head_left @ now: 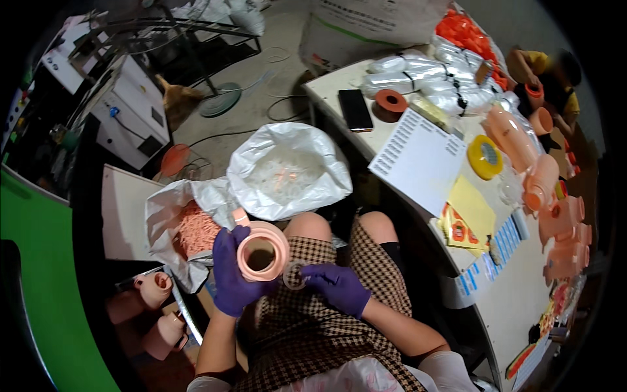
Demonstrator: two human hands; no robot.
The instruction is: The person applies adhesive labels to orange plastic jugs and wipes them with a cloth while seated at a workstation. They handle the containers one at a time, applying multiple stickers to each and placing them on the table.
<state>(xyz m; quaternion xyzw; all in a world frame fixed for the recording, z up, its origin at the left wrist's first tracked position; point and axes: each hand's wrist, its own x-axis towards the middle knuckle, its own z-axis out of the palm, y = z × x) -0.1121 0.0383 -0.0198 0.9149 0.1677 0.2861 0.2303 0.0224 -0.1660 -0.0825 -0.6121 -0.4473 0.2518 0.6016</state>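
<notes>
My left hand (pixel 227 277), in a purple glove, is closed around a pink plastic jug (pixel 279 243). The jug's round open mouth faces up toward me, and its spout or handle part points to the far left. In my right hand (pixel 341 287), also gloved in purple, a thin clear ring (pixel 288 277) is pinched at the fingertips. The ring is close beside the jug's rim, above my checked apron (pixel 326 326). Whether ring and jug touch, I cannot tell.
Ahead stand a white sack of clear rings (pixel 333 173) and a sack of pink plastic bits (pixel 199 228). Pink jugs (pixel 163 336) lie in a box at lower left. The table (pixel 405 245) on my right bears papers, tape and pink parts; another person (pixel 545 72) works beyond it.
</notes>
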